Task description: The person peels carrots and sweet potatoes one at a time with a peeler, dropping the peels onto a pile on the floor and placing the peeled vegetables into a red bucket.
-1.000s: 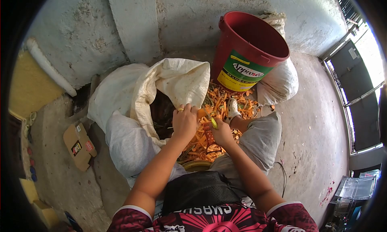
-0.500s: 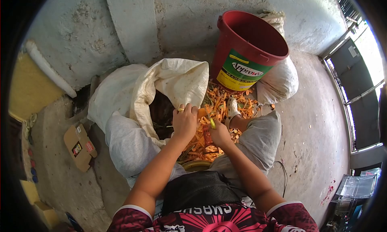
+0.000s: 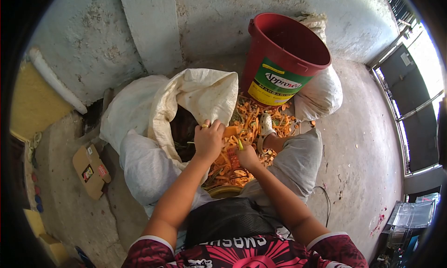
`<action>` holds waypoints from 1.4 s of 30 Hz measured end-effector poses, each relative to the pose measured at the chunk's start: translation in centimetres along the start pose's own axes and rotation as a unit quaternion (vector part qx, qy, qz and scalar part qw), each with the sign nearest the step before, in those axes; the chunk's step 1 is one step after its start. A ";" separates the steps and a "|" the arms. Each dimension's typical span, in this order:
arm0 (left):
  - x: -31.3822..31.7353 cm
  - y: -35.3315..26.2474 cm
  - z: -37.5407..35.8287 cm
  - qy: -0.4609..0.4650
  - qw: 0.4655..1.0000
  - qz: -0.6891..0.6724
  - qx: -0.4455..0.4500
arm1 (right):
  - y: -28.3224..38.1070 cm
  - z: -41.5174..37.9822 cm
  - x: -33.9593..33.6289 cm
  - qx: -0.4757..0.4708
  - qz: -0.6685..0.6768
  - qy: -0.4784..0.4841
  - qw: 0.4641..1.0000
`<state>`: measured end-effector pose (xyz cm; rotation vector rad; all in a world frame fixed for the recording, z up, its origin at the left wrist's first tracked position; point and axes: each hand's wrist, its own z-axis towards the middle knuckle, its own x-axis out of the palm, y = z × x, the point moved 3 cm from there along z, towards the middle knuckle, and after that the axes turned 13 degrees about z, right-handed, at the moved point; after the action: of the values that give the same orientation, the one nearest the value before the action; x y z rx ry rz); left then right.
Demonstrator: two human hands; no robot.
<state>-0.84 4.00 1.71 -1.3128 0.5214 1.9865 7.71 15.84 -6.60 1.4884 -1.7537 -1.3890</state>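
My left hand (image 3: 208, 141) is closed around an orange carrot (image 3: 230, 131), whose far end sticks out to the right. My right hand (image 3: 247, 157) grips a small tool with a yellow-green handle (image 3: 240, 145), held close to the carrot; its blade is too small to make out. Under both hands, orange peelings and pieces (image 3: 228, 175) lie in a heap, with a red slotted basket (image 3: 233, 157) partly covered among them. Just left of my left hand gapes an open white sack (image 3: 205, 93) with dark contents.
A red bucket (image 3: 288, 49) with a margarine label stands beyond the peelings, and a filled white sack (image 3: 321, 95) leans behind it. My foot in a pale clog (image 3: 266, 124) rests among the scraps. Flattened cardboard (image 3: 91, 171) lies at left. A yellow rim (image 3: 223, 191) shows near my lap.
My right hand with the tool has shifted slightly left and toward me. My left hand still holds the carrot in nearly the same place. The view has moved a little.
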 end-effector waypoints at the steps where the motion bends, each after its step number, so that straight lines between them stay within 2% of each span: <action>1: 0.0 0.0 0.0 -0.001 1.000 -0.006 0.001 | 0.9 -0.6 0.0 0.008 -0.012 -0.002 1.000; 8: 0.2 0.4 -0.2 -0.006 0.998 -0.068 -0.006 | 1.3 -1.1 0.3 -0.002 0.016 -0.005 1.000; 12: 0.7 0.5 -0.3 0.007 0.999 -0.046 -0.005 | -2.2 0.7 1.1 0.013 0.073 0.012 0.997; 15: -0.8 -0.5 -0.4 -0.060 0.978 -0.199 -0.021 | -3.6 1.4 0.9 0.068 0.218 0.064 0.971; 16: -1.7 -1.4 -0.2 -0.076 0.977 -0.198 0.011 | -3.8 1.4 1.2 0.090 0.283 0.083 0.951; 18: -3.2 -3.5 -0.1 -0.106 0.971 -0.200 0.077 | -9.0 5.5 2.2 -0.001 0.228 0.062 0.972; 20: -0.8 -2.6 -0.4 -0.085 0.939 -0.334 -0.005 | -7.3 4.9 1.5 0.004 0.179 0.054 0.982; 21: 0.4 -1.9 -0.5 -0.074 0.913 -0.398 -0.048 | -5.4 3.4 1.2 0.057 0.179 0.073 0.980; 22: 1.4 -1.3 -0.6 0.005 0.879 -0.467 -0.101 | -4.1 2.1 1.1 0.112 0.179 0.092 0.973; 23: 2.2 -1.1 -0.7 0.023 0.848 -0.516 -0.118 | -3.3 1.1 1.3 0.168 0.178 0.112 0.963; 25: 3.0 -0.7 -0.6 0.060 0.779 -0.606 -0.151 | -1.8 -0.2 2.2 0.197 0.186 0.159 0.949; 26: 2.5 -1.1 -0.6 0.051 0.762 -0.630 -0.142 | -1.3 -0.7 2.7 0.211 0.191 0.180 0.942; 27: 1.9 -1.5 -0.4 0.034 0.772 -0.622 -0.124 | -1.1 -0.9 3.1 0.223 0.197 0.200 0.934; 29: 1.3 -2.1 -0.2 -0.001 0.790 -0.607 -0.090 | -0.6 -0.5 3.4 0.144 0.314 0.192 0.919; 30: 1.1 -2.2 0.0 0.009 0.837 -0.545 -0.051 | -0.4 -0.1 3.4 0.104 0.368 0.188 0.905; 32: 0.5 -1.9 -0.1 0.043 0.829 -0.556 -0.034 | -0.1 0.8 3.4 0.023 0.471 0.180 0.863; 33: -0.3 -1.8 0.0 0.060 0.825 -0.561 -0.025 | -0.6 1.5 3.0 0.029 0.481 0.183 0.857; 34: -0.7 -1.1 0.3 0.084 0.850 -0.520 -0.016 | -0.4 2.2 2.2 0.034 0.492 0.185 0.850; 36: 0.4 0.0 0.1 0.130 0.792 -0.592 -0.071 | -0.1 2.5 1.1 0.056 0.510 0.099 0.852; 37: 0.7 0.5 0.1 0.153 0.759 -0.625 -0.097 | 1.1 1.9 0.8 0.047 0.484 0.084 0.870; 38: 0.9 1.0 0.0 0.201 0.707 -0.664 -0.138 | 2.1 1.5 0.2 0.038 0.457 0.069 0.886; 39: 0.6 1.6 0.1 0.232 0.698 -0.662 -0.143 | 2.5 1.4 -0.2 0.028 0.429 0.055 0.901; 41: 0.4 2.6 0.2 0.292 0.677 -0.657 -0.154 | 1.5 1.9 -0.6 0.044 0.440 0.030 0.897; 42: 0.4 3.0 0.2 0.317 0.686 -0.638 -0.145 | 1.4 1.9 -0.6 0.043 0.430 0.011 0.902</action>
<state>-3.25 2.18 1.27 -1.7885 -0.4337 0.4045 5.69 17.07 -5.99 0.5770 -2.0828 -0.8179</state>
